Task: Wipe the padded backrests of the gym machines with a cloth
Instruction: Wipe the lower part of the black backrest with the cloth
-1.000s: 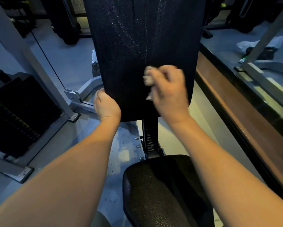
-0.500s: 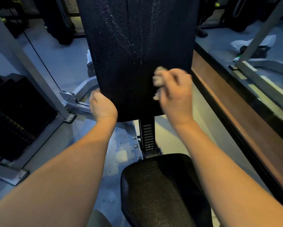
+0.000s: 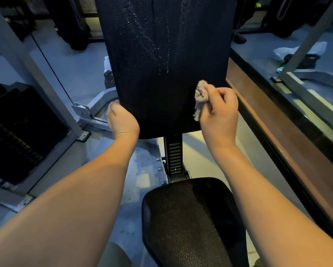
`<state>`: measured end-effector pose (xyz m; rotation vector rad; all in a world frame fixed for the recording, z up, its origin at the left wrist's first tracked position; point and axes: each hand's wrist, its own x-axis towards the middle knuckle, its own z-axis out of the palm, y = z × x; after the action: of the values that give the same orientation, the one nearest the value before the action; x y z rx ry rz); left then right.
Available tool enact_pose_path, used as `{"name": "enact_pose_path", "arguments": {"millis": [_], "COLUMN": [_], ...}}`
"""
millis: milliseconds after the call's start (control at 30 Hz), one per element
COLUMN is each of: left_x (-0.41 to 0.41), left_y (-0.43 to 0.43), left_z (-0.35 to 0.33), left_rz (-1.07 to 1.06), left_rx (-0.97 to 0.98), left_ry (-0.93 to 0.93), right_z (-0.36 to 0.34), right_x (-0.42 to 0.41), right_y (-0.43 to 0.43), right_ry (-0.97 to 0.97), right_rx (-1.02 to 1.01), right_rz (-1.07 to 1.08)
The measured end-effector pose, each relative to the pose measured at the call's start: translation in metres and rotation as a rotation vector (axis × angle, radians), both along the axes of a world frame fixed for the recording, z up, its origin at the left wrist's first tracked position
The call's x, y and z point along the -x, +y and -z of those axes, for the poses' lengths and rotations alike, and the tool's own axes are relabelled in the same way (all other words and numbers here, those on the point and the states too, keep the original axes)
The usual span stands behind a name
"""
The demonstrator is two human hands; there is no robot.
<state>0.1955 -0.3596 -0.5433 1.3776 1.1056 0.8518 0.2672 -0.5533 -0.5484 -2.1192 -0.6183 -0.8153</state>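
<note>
The right hand [image 3: 218, 112] holds a crumpled grey cloth [image 3: 201, 97] in its curled fingers and presses it on the lower right part of the black padded backrest [image 3: 161, 64], near its right edge. The left hand [image 3: 122, 120] grips the lower left edge of the backrest, with the fingers curled around it. White streaks show on the upper part of the pad, and below it the black seat cushion [image 3: 188, 218] stands on the adjusting post [image 3: 174, 155].

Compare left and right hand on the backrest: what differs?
Left hand grips the lower-left edge of the backrest and holds nothing else; right hand holds a bunched cloth at its lower-right face. Left hand sits slightly lower than right hand. Both work the backrest's lower part.
</note>
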Motion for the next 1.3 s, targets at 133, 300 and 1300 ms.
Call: {"name": "enact_pose_path", "arguments": {"millis": [133, 300, 1300], "left_x": [0.006, 0.023, 0.031], "left_y": [-0.007, -0.011, -0.043], "left_z": [-0.005, -0.021, -0.009], "left_rz": [0.004, 0.06, 0.416], "left_rx": [-0.004, 0.044, -1.367], "left_ry": [-0.005, 0.088, 0.912], "right_z": [0.011, 0.015, 0.001], "right_x": [0.031, 0.045, 0.004], "right_y": [0.02, 0.026, -0.004], "right_ry": [-0.03, 0.073, -0.02], "right_rx": [0.083, -0.026, -0.011], "right_rz": [-0.086, -0.099, -0.07]}}
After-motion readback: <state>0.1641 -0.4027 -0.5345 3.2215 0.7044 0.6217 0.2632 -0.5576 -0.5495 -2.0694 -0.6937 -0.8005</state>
